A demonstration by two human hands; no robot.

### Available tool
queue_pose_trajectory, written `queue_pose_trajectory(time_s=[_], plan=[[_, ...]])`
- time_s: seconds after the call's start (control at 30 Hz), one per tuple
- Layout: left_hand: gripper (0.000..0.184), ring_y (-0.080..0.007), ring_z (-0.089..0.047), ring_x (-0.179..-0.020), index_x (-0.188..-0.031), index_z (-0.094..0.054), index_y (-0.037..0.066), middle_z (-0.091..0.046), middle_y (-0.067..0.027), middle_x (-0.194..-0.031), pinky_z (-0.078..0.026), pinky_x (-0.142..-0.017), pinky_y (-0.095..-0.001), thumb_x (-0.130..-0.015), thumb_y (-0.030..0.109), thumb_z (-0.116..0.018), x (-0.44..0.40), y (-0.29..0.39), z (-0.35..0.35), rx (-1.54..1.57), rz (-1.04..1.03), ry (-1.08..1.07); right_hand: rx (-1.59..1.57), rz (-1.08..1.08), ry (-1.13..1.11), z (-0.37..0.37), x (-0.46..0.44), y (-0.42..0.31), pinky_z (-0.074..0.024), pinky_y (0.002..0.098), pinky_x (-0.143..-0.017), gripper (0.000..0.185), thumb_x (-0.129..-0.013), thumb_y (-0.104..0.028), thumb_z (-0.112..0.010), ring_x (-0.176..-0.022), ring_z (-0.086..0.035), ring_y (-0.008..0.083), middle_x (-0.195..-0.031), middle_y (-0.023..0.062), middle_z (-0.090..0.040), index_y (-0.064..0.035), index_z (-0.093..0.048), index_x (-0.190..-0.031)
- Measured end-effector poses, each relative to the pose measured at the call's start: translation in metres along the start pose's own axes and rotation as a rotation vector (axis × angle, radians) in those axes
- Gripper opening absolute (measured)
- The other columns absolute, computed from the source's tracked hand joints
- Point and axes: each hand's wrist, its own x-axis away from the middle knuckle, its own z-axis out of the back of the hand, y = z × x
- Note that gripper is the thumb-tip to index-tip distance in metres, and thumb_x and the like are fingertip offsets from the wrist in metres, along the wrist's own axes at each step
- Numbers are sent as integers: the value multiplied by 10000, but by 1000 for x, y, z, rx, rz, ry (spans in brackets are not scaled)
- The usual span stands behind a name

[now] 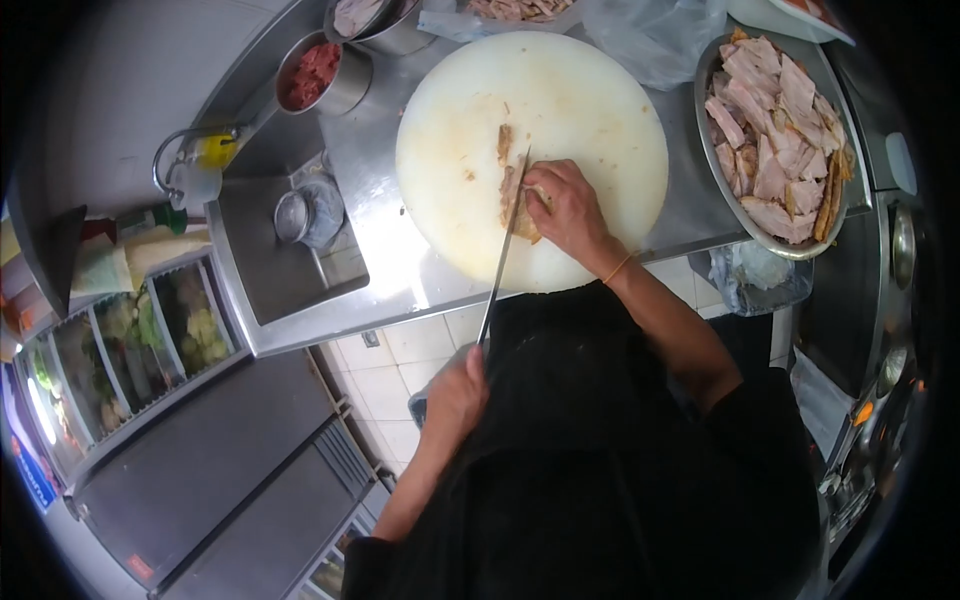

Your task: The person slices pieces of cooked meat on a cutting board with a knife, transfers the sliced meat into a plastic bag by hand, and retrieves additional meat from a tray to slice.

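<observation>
My left hand (455, 398) is closed around the handle of a long knife (503, 258), whose blade runs up across the round white cutting board (610, 110). Along the blade's left side lies a strip of cooked meat (509, 187), and a small browned piece (504, 143) sits just above it. My right hand (568, 212) rests on the board to the right of the blade, fingers curled and pressed down on a piece of cooked meat (525, 228). That piece is partly hidden under the fingers and the knife.
An oval metal tray (706, 140) heaped with sliced meat (775, 140) stands right of the board. To the left are a sink (262, 255) with a faucet (180, 140) and a metal pot (350, 82) of red meat. Plastic bags (655, 40) lie behind the board.
</observation>
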Motion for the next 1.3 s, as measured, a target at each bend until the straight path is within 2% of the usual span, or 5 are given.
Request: queue_pose_trajectory(time_s=[0.17,0.43,0.73,1.1,1.3], plan=[[704,-603,-619,-824,-798,-656,-96,-626,-407,-786,-479,-783,-628,-1111,459,-356,-29,25,18,94,47,50,3,-4,-9,11,-3,-2,-523,428,-885,160,-828,37,-655,-1011,-613,353,-1041,149,-662,0,-657,-983],[612,-599,-620,-822,-864,-678,-48,-656,-374,-822,-487,-765,-638,-1112,425,-377,30,5,21,60,96,-37,-4,-24,14,10,3,-2,-523,418,-875,176,-803,57,-669,-1002,-613,348,-1017,144,-646,11,-649,-972],[649,-609,-616,-833,-866,-664,-57,-645,-391,-810,-487,-780,-640,-1111,460,-358,-27,21,14,67,69,-6,-2,3,-27,19,-1,-1,-526,415,-885,116,-829,32,-672,-990,-612,343,-1021,138,-664,14,-655,-943],[608,-593,-622,-816,-865,-700,-42,-650,-379,-813,-485,-779,-646,-1110,419,-390,29,-4,18,-6,106,-61,39,-12,-48,22,2,-5,-533,409,-860,86,-846,28,-699,-982,-640,334,-1007,120,-679,-10,-653,-908],[674,-598,-617,-825,-818,-681,-70,-641,-391,-815,-480,-789,-645,-1113,445,-361,-24,17,7,67,54,-37,2,-5,-81,25,1,2,-520,432,-844,63,-855,19,-689,-953,-611,342,-987,124,-666,3,-658,-908]])
